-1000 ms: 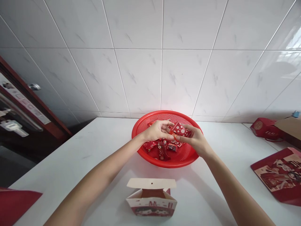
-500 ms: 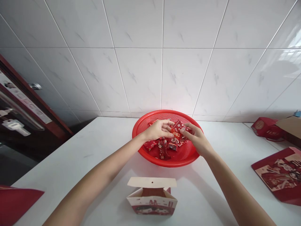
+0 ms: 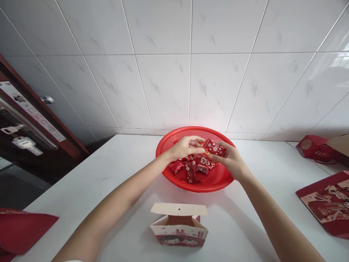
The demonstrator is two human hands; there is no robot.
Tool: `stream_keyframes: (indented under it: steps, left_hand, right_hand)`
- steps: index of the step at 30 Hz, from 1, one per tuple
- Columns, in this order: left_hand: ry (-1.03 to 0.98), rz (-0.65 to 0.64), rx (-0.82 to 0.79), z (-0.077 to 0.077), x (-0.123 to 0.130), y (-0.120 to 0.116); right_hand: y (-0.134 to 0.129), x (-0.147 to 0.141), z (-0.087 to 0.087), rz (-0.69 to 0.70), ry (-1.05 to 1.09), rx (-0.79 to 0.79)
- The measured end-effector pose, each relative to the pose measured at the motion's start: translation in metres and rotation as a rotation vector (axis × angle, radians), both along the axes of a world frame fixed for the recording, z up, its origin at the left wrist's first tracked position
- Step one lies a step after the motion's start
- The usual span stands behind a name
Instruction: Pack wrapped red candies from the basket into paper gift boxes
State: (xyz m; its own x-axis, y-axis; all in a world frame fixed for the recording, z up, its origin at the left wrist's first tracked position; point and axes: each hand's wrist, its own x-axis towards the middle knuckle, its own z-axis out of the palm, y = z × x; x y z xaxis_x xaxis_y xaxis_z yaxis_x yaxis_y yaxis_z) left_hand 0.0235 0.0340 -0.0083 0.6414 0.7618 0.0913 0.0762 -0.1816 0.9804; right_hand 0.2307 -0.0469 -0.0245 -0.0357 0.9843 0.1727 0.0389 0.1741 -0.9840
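White marbled tiles (image 3: 166, 91) are covering the wall I'm facing, with pale grout lines running across them. Along its foot, a smooth white tabletop (image 3: 131, 156) is stretching out. On my left, a reddish-brown door (image 3: 68, 153) is showing a metal knob (image 3: 47, 99) and hanging keys (image 3: 27, 144) above dark grey flooring (image 3: 20, 191). Daylight is gleaming off the glossy tiles far right.

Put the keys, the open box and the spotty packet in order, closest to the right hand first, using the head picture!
1. Spotty packet: just left of the right hand.
2. Open box: on the counter, below the basket.
3. Keys: far left.
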Motion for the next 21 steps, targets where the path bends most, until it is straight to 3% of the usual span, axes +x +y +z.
stream_keyframes:
  steps: [4,7,12,21]
  left_hand:
    - [0.056,0.027,-0.016,0.004,-0.009,0.013]
    - [0.304,-0.007,0.011,0.001,-0.019,0.028]
    - [0.721,-0.116,0.245,-0.011,-0.032,0.046]
    - [0.973,-0.135,0.347,-0.022,-0.021,0.040]
  right_hand:
    - [0.000,0.000,0.000,-0.021,-0.025,0.003]
    - [0.001,0.000,-0.001,-0.033,-0.032,-0.005]
    - [0.000,-0.001,0.000,-0.032,-0.041,-0.017]
    - [0.000,-0.001,-0.001,-0.037,-0.045,0.015]
